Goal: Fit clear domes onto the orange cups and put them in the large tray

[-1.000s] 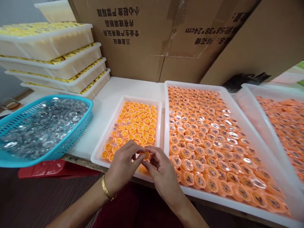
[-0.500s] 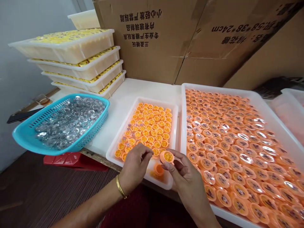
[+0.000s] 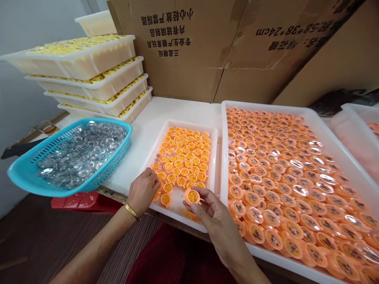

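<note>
One small orange cup (image 3: pixel 192 196) filled with yellow beads sits pinched between the thumb and fingers of the right hand (image 3: pixel 207 209), its open top tilted toward the camera, above the near end of the small white tray (image 3: pixel 180 215). The left hand (image 3: pixel 144 188) reaches in over the tray's left edge, palm down, wrist bent, fingers curled narrowly; whether they grip anything, I can't quite tell.
</note>
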{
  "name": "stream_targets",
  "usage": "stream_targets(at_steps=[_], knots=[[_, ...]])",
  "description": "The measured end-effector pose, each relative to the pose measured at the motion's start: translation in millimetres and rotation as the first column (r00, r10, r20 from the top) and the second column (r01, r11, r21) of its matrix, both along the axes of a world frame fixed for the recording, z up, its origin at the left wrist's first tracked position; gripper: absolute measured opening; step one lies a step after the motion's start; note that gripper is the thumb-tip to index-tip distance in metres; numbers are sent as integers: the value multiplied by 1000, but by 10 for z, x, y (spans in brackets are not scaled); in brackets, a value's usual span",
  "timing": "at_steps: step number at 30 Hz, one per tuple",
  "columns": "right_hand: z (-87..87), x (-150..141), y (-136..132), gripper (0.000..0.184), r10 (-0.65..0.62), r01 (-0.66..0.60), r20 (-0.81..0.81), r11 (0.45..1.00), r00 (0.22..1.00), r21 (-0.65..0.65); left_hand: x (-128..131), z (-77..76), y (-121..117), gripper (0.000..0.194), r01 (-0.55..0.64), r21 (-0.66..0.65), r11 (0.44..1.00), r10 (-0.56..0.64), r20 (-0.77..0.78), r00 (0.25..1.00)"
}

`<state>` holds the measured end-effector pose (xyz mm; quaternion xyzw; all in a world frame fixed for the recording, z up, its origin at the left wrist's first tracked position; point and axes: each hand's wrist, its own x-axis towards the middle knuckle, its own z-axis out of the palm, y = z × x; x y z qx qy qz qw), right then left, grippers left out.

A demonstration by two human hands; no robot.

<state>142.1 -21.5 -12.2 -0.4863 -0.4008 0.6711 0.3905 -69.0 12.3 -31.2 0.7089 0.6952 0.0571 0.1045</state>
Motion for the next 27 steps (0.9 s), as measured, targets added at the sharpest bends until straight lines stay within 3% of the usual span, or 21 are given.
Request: stream_targets(at_steps=[3,5,6,7,9,11,13,15,17,27], knots=[[-11,-5,4,34,16,-16,4,1000,1000,0,-4,17,-10,17,-42,47,998,33,169,985],[-31,-12,8,33,22,-22,3,1000,1000,1,0,87,-29,16,-98,20,995,79,439,895],[-40,-19,10,33,21,-21,-3,1000,1000,-1,14,134,-42,16,-117,-47,992,121,610,783],[-46,-30,14,33,16,-16,-15,1000,1000,-5,39,181,-56,18,-113,-143,983,182,766,617],[-45,-56,24,36,0,0,-45,1000,999,-8,123,261,-84,22,-12,-342,940,337,920,199],[-27,-79,41,37,-15,15,-60,1000,998,-5,238,296,-107,22,109,-452,886,463,878,-124],[-8,-85,61,36,-31,31,-55,999,998,13,358,286,-122,21,173,-499,849,528,800,-286],[-6,-72,82,34,-49,51,-50,998,998,42,460,251,-129,20,193,-525,829,558,757,-340],[-28,-43,96,33,-65,68,-47,995,997,78,532,217,-130,18,201,-529,824,565,752,-339],[-72,64,106,31,-87,84,16,988,996,128,627,207,-112,17,195,-451,871,483,857,-178]])
